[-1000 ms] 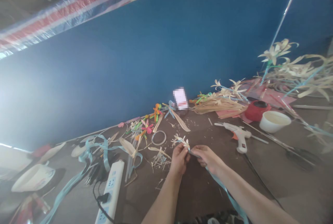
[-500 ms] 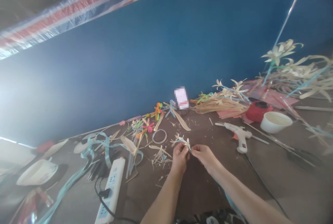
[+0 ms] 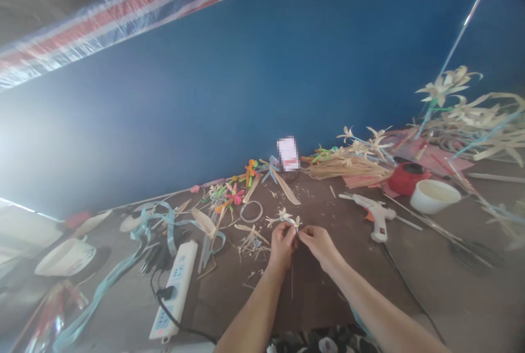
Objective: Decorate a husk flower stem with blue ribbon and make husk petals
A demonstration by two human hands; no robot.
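Both hands meet over the brown table point(image 3: 328, 309) near its middle. My left hand point(image 3: 282, 244) is closed around the base of a small pale straw flower point(image 3: 287, 218), whose thin stem hangs down below the fist. My right hand point(image 3: 315, 242) pinches at the same spot just under the petals. A light blue ribbon point(image 3: 361, 324) shows only as a short piece under my right forearm.
A white glue gun point(image 3: 375, 216) lies right of the hands, with a white bowl point(image 3: 435, 196) and red tub point(image 3: 408, 177) beyond. A power strip point(image 3: 172, 290), blue ribbon loops point(image 3: 159, 227), a clear ring point(image 3: 251, 211) and coloured flowers point(image 3: 233, 194) lie left. Straw flowers pile up at the far right.
The blue ribbon that ran from the flower along my right forearm has dropped almost out of sight. Both hands have shifted slightly up and closer together; the view has tilted a little.
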